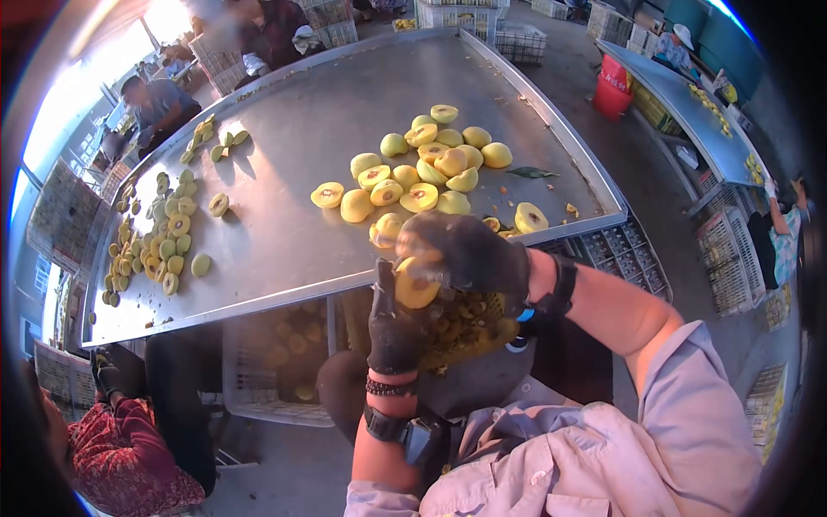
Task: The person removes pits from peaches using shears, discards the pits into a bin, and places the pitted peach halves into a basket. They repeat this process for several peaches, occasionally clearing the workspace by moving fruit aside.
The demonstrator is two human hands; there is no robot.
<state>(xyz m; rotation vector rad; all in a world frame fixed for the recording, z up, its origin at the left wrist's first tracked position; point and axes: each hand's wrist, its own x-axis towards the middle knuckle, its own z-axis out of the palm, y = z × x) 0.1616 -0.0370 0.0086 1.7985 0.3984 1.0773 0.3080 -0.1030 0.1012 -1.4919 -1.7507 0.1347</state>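
My left hand [396, 332], in a black glove, is closed around a yellow peach half [417, 283], cut face up, just off the table's near edge. Right above that fruit is my right hand [465, 250], also black-gloved, its fingers curled and blurred by motion. Whatever it grips is hidden. Beyond my hands, a loose pile of yellow peach halves [419, 197] lies on the metal table [301, 146], some cut face up with reddish pit hollows. Below my hands, a yellow crate [469, 332] holds small brownish pieces, probably pits and scraps.
Smaller greenish halves [168, 228] lie at the table's left. A raised metal rim [551, 121] edges the table. A white crate [280, 405] with fruit stands below the near edge. A person in red [129, 452] sits at left; others work farther back. A red bucket [612, 89] stands right.
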